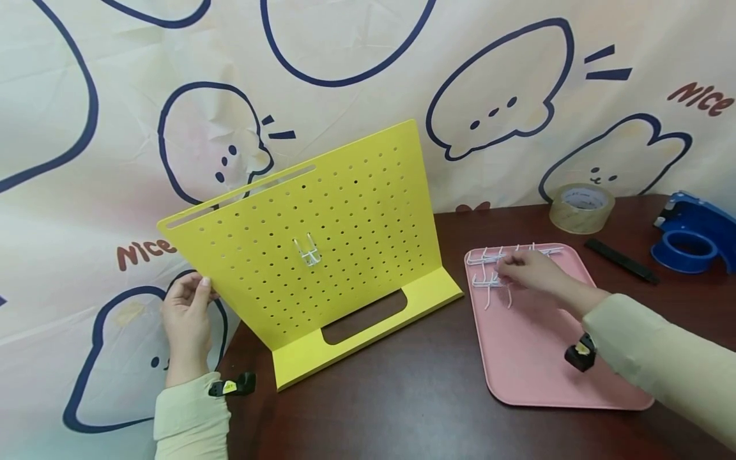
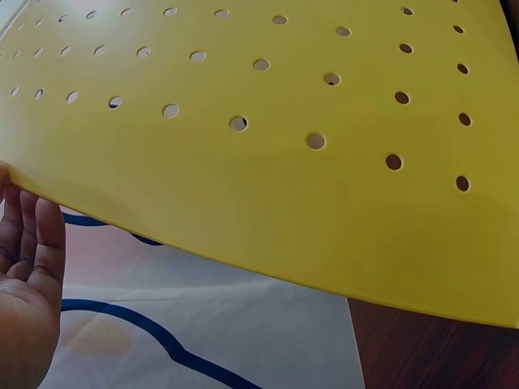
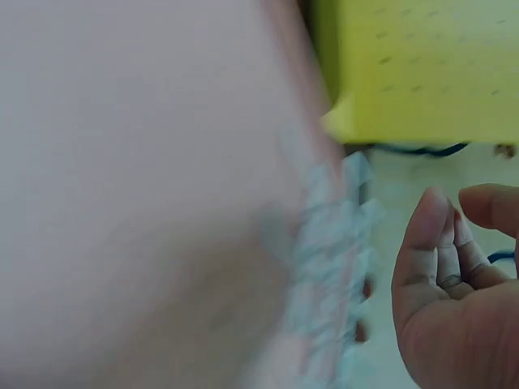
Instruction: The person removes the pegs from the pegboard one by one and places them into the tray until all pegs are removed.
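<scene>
A yellow pegboard (image 1: 351,243) stands tilted on its foot on the table. My left hand (image 1: 190,313) pinches its left edge, thumb in front and fingers behind; the same hand (image 2: 28,284) shows at the left of the left wrist view. One white wire hook (image 1: 310,257) hangs on the middle of the board. Over the pink tray (image 1: 540,358), my right hand (image 1: 529,271) hovers beside several white wire hooks (image 1: 487,281). In the right wrist view, the right hand's thumb and fingers (image 3: 418,243) are bent with a gap between them, and the hooks are blurred.
Behind the tray stands a roll of clear tape (image 1: 581,207). A black stick-like tool (image 1: 621,260) lies right of the tray, near a blue tape dispenser (image 1: 684,251). A printed cloth (image 1: 356,57) hangs behind the dark wooden table (image 1: 425,383).
</scene>
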Tool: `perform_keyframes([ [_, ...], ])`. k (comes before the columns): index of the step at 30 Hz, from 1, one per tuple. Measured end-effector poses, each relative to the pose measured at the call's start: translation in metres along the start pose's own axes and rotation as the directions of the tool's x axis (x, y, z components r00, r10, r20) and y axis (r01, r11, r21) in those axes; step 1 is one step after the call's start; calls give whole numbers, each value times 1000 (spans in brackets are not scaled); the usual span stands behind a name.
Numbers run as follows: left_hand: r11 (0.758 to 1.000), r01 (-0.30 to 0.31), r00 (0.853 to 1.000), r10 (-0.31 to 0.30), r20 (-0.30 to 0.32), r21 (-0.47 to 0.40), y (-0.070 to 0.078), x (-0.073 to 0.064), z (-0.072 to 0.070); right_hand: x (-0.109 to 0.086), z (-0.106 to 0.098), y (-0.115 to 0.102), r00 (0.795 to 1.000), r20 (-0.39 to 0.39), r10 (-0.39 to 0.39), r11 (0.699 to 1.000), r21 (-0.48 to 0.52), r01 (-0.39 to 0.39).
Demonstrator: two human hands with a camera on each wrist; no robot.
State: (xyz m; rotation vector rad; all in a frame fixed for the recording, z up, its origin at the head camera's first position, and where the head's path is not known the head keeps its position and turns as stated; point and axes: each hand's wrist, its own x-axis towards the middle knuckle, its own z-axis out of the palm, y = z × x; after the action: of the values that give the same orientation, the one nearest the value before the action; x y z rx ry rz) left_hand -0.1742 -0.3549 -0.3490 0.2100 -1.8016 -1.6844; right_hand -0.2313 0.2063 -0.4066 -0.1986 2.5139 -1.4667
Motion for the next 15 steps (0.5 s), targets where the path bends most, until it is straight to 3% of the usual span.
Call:
perform_keyframes([
  [5,1000,0,1000,0,1,-12,1,1,0,17,21,-50,996,70,-53,974,224,36],
  [9,1000,-4,1000,3,-3,-19,3,1,0,31,50,-89,985,145,-95,945,323,44],
  [15,1000,21,1000,-21,-7,13,4,0,1,46,96,-138,957,260,-130,888,459,-5],
])
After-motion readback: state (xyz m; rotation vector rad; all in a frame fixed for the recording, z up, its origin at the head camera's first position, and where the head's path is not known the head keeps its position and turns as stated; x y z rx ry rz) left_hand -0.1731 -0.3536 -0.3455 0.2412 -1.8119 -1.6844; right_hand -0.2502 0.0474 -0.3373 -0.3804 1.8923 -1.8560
